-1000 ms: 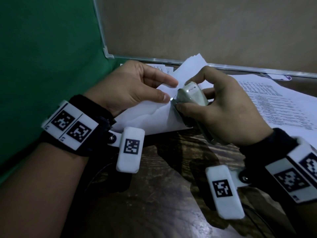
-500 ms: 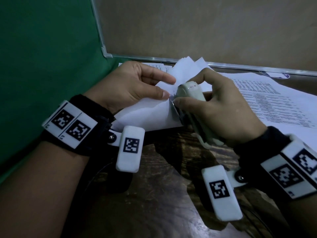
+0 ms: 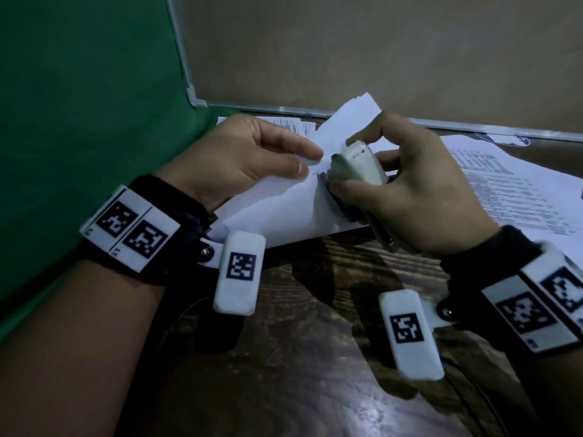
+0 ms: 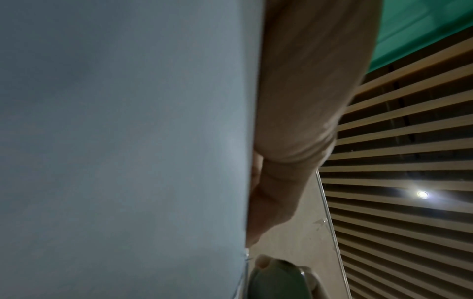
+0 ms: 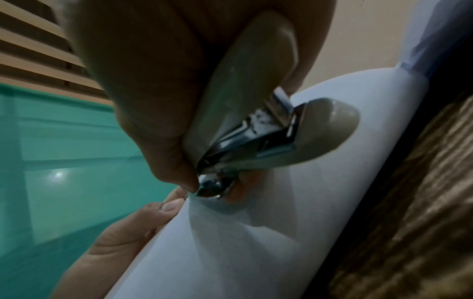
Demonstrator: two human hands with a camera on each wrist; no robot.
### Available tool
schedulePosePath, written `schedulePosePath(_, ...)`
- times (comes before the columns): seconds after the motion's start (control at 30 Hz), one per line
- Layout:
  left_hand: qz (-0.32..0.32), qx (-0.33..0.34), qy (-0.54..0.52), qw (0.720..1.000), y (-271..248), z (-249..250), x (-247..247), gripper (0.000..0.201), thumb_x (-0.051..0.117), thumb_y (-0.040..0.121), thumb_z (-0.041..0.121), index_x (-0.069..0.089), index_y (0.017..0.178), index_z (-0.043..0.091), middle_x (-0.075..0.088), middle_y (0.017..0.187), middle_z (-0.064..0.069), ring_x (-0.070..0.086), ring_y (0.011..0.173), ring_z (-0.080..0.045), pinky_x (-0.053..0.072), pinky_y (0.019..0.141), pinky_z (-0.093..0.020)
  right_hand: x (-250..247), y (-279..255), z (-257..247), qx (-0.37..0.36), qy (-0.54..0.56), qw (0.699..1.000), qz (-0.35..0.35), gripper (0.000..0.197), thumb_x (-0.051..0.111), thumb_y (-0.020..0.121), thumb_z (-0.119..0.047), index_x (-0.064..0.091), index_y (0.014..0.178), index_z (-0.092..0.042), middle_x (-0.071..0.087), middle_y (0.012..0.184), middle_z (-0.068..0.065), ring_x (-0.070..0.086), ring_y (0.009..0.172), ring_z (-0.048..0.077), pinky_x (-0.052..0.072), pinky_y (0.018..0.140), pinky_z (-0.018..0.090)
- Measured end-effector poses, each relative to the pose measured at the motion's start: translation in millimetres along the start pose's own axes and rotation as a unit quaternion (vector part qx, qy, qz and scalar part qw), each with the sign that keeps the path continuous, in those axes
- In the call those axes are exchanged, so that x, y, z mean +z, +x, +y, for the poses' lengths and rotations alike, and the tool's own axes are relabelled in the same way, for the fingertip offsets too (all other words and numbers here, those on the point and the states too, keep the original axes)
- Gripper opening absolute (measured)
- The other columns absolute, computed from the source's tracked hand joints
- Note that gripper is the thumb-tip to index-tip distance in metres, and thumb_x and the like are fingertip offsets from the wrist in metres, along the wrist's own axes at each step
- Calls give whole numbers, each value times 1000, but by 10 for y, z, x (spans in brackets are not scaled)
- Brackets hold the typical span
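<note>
The dark wooden table (image 3: 315,326) lies nearest, spreading out below the stapler (image 3: 358,165). Up to the action: the right hand (image 3: 419,200) is wrapped round the stapler. Its thumb presses along the near side, its forefinger arches over the top end, and the other fingers curl behind the body. From the right wrist view, the stapler's chrome nose is touching the edge of the white sheaf of paper (image 3: 284,212). Just left of the stapler, the left hand (image 3: 239,162) pinches that same paper edge between thumb and forefinger, with its other fingers hidden behind the sheaf. Thumb tip and stapler nose very nearly meet! The sheaf slants up from left of the stapler to well beyond it. Right of the stapler, printed sheets (image 3: 520,190) lie flat. Far left of it stands a green board (image 3: 79,121), and behind it a tan wall (image 3: 378,42).
</note>
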State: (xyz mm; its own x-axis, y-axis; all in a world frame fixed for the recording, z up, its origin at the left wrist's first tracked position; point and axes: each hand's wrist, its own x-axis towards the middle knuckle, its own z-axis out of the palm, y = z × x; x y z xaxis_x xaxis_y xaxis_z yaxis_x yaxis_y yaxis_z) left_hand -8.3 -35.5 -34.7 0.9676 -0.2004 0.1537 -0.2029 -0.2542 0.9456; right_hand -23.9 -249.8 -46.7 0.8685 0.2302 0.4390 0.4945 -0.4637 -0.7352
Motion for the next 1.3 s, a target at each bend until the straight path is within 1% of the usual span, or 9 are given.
schedulePosePath(0.27,-5,9,-31,999,-19,-23,31,30,81,66,2,80,94,12,74,89,-15,68,77,-15,59,73,-21,16,-8,-37,-3,-42,999,-1,32,86,78,-30,58,92,-26,73,80,5,73,71,21,57,51,45)
schedulePosePath(0.4,-7,17,-25,1000,-5,-37,38,27,79,71,-5,79,93,11,76,79,-3,69,72,-8,59,72,-17,1,-18,-61,-1,-64,998,-7,30,85,76,-32,61,93,-25,73,72,3,71,67,19,56,53,43)
schedulePosePath(0.6,-12,8,-45,999,-6,-34,43,33,81,60,8,81,92,14,74,88,-12,66,84,-16,58,78,-20,12,-17,-43,-11,-52,999,2,32,86,77,-30,59,93,-23,72,67,6,69,61,24,56,54,46)
schedulePosePath(0.77,-12,-9,-51,999,-22,-3,72,32,81,58,9,82,90,14,72,103,-27,67,88,-25,59,82,-26,-6,-9,-15,-27,-66,997,4,32,87,77,-26,60,94,-26,69,69,3,63,56,16,49,50,32)
schedulePosePath(0.9,-17,-34,-56,998,-3,-12,52,28,78,66,0,79,92,11,78,80,-3,72,74,-10,60,74,-19,6,2,3,-53,-71,996,8,34,87,74,-26,62,98,-26,66,72,2,63,64,20,54,59,41)
schedulePosePath(0.97,-19,-45,-52,997,-1,-6,41,29,77,68,-1,78,93,11,78,77,1,72,72,-7,59,73,-18,20,-1,-8,-79,-70,994,12,35,86,73,-25,63,100,-24,63,72,1,60,65,22,53,61,45)
schedulePosePath(1.1,-16,-74,-91,993,3,11,30,30,76,58,4,79,87,11,77,77,-5,73,69,-13,61,69,-22,8,-14,-17,-131,-79,988,12,39,87,70,-17,65,103,-19,63,72,4,59,68,25,47,59,42)
schedulePosePath(1.23,28,-74,-71,994,38,-46,21,24,71,79,-12,79,93,6,77,94,-17,72,86,-20,61,83,-25,38,-49,-104,-163,-8,986,14,40,91,71,-13,65,100,-24,66,79,10,63,72,30,50,59,42)
schedulePosePath(1.3,23,-71,-82,994,16,-25,-20,27,69,82,-12,77,103,2,77,97,-20,73,83,-19,61,80,-25,53,-43,-106,-169,18,985,41,40,91,73,-12,65,101,-23,67,80,14,62,69,29,50,56,41)
